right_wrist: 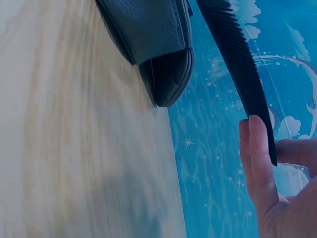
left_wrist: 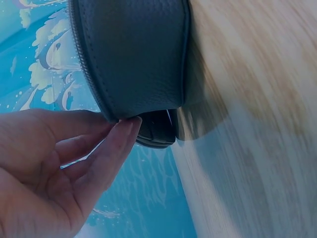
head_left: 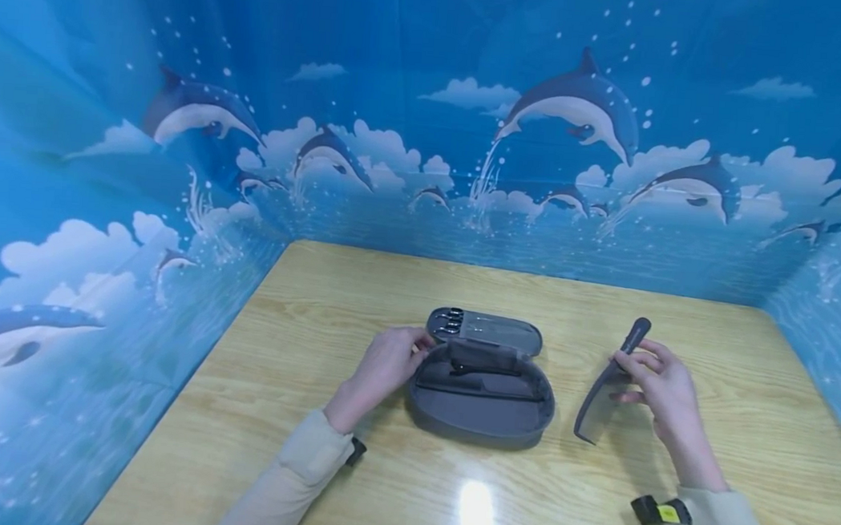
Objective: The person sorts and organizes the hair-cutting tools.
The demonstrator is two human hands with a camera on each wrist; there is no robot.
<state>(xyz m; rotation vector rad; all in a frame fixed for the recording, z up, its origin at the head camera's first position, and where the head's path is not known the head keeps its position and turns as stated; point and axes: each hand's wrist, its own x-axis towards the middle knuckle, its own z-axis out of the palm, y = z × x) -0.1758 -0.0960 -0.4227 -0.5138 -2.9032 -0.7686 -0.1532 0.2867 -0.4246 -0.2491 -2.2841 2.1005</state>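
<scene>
An unzipped dark grey case (head_left: pixel 481 423) lies on the table, its lid folded back behind it. Scissors (head_left: pixel 450 320) are tucked into the lid (head_left: pixel 510 332). Inside the base are a black strap-like strip and a small dark item, too small to identify. My left hand (head_left: pixel 389 362) pinches the case's left rear edge between thumb and fingers, as the left wrist view also shows. To the right of the case, my right hand (head_left: pixel 662 390) holds a dark comb (right_wrist: pixel 237 64) by its handle end, tilted, with the teeth end pointing down toward the table.
The wooden table (head_left: pixel 302 303) meets blue dolphin-print sheets (head_left: pixel 403 69) at its back and sides. A glare spot (head_left: pixel 477 515) shines near the front. Black straps with small devices (head_left: pixel 661 512) sit on my wrists below the sleeves.
</scene>
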